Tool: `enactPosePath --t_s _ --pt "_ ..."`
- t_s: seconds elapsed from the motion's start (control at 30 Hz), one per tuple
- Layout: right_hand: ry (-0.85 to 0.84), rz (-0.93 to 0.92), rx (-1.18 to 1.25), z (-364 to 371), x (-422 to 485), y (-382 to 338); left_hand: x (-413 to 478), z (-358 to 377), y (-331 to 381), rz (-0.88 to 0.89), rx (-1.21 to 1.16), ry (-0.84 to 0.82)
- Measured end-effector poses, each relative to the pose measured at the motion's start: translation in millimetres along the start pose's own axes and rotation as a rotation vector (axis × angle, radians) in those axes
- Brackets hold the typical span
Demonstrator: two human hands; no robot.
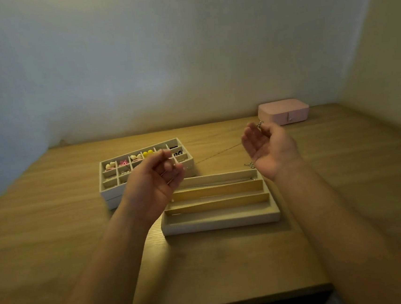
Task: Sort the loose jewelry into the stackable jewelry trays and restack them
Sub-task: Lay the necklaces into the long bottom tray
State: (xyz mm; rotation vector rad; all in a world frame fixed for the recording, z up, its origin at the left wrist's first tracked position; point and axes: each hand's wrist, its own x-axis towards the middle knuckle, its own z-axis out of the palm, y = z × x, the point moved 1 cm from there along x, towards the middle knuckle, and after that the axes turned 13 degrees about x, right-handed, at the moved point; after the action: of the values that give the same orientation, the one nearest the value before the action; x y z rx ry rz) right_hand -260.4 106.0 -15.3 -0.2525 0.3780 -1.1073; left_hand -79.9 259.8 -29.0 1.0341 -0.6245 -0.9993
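A thin chain necklace (pixel 219 152) stretches taut between my two hands above the table. My left hand (pixel 157 180) pinches one end, raised in front of the compartment tray (pixel 104 185), which holds several small colourful earrings and sits stacked on another tray. My right hand (pixel 267 145) pinches the other end with its silver clasp at the fingertips, the other fingers spread. Below the chain lies a long-slot tray (pixel 222 219) with three lengthwise channels; a thin chain lies in the far channel. A small silver piece (pixel 249 164) lies on the table beside my right wrist.
A closed pink jewelry box (pixel 283 112) stands at the back right against the wall. The wooden table (pixel 55 227) meets walls at the back and right. Its front edge runs just below my forearms.
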Motion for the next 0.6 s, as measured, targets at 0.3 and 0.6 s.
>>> enactPosePath --t_s 0.3,0.6 --pt "0.055 0.026 -0.202 -21 -5 -6 -21 -25 18 -0.075 0.256 -0.052" --pt "-0.139 0.020 -0.291 -13 -20 -20 -31 -32 26 -0.086 0.413 0.070"
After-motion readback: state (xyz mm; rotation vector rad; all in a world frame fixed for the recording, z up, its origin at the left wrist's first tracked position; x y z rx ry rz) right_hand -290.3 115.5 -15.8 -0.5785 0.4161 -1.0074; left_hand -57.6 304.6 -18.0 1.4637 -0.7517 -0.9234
